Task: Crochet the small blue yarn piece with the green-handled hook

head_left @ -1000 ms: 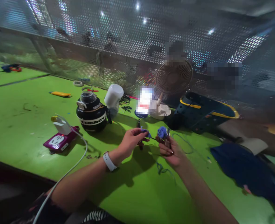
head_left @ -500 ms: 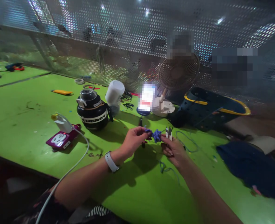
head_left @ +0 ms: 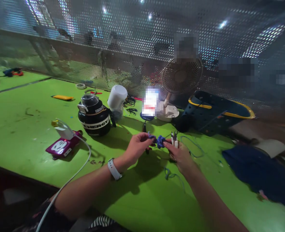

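A small blue-purple knitted piece (head_left: 160,141) is stretched between my two hands above the green table (head_left: 137,206). Its left end is pinched in my left hand (head_left: 138,146), which wears a white watch band on the wrist. My right hand (head_left: 180,154) grips the right side of the piece between thumb and fingers. White-handled snips (head_left: 174,140) stick up from my right hand, blades upward. Green-blue yarn (head_left: 171,174) lies on the table below the hands, and another loop (head_left: 195,151) lies to the right.
A black round bottle (head_left: 94,119), a white container (head_left: 117,98) and a lit phone (head_left: 150,101) stand behind the hands. Farther right are a fan (head_left: 181,77), a dark basket (head_left: 215,112) and dark blue cloth (head_left: 256,170). A purple power strip (head_left: 63,145) with a white cable lies left.
The view has shifted slightly. The knitted piece has turned a little between my fingers, and both hands keep their hold.
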Motion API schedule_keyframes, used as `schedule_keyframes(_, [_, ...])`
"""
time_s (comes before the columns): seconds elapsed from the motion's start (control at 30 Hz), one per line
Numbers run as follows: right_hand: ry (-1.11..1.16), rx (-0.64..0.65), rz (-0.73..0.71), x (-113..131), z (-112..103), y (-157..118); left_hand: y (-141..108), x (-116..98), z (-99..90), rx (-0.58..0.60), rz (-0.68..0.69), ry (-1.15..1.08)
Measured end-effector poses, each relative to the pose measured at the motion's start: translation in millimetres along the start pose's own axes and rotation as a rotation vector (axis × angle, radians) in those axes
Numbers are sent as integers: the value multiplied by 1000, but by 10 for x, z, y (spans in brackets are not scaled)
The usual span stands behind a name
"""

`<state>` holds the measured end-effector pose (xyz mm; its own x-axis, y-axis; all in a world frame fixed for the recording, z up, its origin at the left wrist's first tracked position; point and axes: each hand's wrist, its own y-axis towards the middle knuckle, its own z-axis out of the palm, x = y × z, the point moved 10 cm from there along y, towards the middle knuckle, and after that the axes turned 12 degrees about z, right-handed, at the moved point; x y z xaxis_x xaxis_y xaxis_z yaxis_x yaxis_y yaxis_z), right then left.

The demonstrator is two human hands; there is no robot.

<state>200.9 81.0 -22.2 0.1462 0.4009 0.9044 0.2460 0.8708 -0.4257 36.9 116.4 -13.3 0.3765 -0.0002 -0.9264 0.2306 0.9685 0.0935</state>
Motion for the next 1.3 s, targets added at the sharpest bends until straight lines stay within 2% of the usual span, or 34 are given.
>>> schedule_keyframes(0.27, [-133,-144,-109,111,-77,-112,-50,16,49,47,-77,8])
schedule_keyframes(0.37, [-151,-178,-135,127,-75,-155,-57,27,108,96,-60,-26])
schedule_keyframes(0.47, [-153,-189,-154,129,-54,-180,-49,39,92,68,-32,-41])
schedule_keyframes(0.6, [-147,-168,-161,136,-8,-196,-50,61,49,28,-48,-1])
schedule_keyframes(0.8, [-120,-88,-143,119,82,-213,-38,58,32,38,-52,33])
schedule_keyframes(1.0, [-47,-6,-193,163,108,-234,-18,34,6,21,-22,67])
schedule_keyframes(1.07, [-4,-17,-242,217,51,-260,-24,-87,0,30,84,139])
schedule_keyframes(1.1, [20,-33,-275,250,11,-281,-31,-207,10,50,196,209])
schedule_keyframes(1.2, [75,-95,-390,348,-113,-373,-191,-677,160,174,708,520])
schedule_keyframes(1.27, [79,-125,-453,392,-160,-438,-359,-849,268,241,987,701])
schedule_keyframes(1.3, [73,-133,-477,409,-169,-468,-422,-884,307,264,1079,773])
